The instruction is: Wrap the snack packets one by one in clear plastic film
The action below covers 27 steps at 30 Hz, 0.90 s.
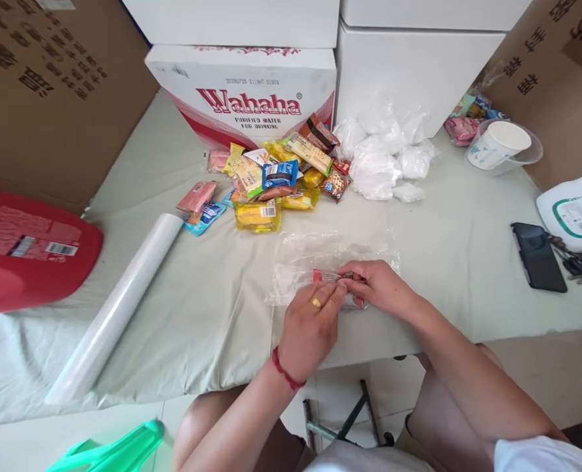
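Bare forearms (472,360) angle in from the lower edge to a small red-ended packet (317,275), which lies at the near side of a cloth-covered counter (197,308), over a sheet or bag of clear plastic (295,252). Both grips are narrow: the left hand (310,318), wearing a ring and a red bracelet (287,370), closes over the packet from one side, while the right hand (382,282) pinches it from the other, thumb and fingers drawn together. Fingers hide the packet's middle, so exactly where each tip presses cannot be told; the two-sided hold presumably keeps so slight a thing steady. Work sits close to the seated person, likely to spare the arms a long reach. Just beyond, a heap of wrapped snacks (280,174) rests before a Wahaha water carton (252,108), which may serve as a backstop. Beside the heap, crumpled translucent bags (377,167) gather against a white box (413,78), apparently grouped to keep the near side free for the hands. A white roll (118,308) slants across the left. At far right, a paper cup (507,141) tilts inside a clear bowl (534,154), and a phone (539,257) lies near a white bottle (579,203), perhaps set aside from the handling.
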### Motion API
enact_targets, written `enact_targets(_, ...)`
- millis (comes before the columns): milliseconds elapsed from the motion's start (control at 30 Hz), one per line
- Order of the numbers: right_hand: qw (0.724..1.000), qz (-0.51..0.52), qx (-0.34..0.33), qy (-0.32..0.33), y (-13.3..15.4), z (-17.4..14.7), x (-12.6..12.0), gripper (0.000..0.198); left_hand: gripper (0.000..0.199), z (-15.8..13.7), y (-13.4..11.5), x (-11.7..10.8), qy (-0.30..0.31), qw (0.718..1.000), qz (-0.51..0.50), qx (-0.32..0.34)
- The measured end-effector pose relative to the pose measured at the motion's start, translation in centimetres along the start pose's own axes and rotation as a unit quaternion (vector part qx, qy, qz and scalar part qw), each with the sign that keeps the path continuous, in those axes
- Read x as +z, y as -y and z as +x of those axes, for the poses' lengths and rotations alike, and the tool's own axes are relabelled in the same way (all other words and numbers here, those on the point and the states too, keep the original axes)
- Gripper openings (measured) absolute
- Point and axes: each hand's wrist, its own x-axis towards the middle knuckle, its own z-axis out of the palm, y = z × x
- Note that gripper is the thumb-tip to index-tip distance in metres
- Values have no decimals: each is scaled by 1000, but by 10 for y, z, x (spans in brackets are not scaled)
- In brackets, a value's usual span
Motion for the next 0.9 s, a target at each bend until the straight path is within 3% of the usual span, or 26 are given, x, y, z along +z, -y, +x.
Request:
enact_targets(100,1000,-1,-11,14,-1,-1,-6,26,38,2,10,22,13,1000,16,-17)
enact_targets(233,995,-67,-26,-66,-11,-2,-22,31,33,3,15,23,26,998,54,-10)
enact_targets(400,972,-164,56,-157,-31,-10,-47,29,28,2,12,23,13,995,98,8)
enact_targets(500,969,-132,74,-194,-33,-16,-59,30,26,1,10,25,-3,992,128,3)
enact_targets(633,963,-117,32,-240,-18,-9,-63,28,29,2,6,24,-10,983,184,-11)
enact_targets(733,950,-230,-51,-207,-4,16,-56,27,28,1,4,24,-18,984,175,-8)
enact_targets(800,937,-303,-92,-150,4,39,-50,43,28,0,4,26,-21,988,154,1)
enact_targets(900,932,-349,-71,-61,14,71,-45,58,30,-5,7,31,-17,991,135,15)
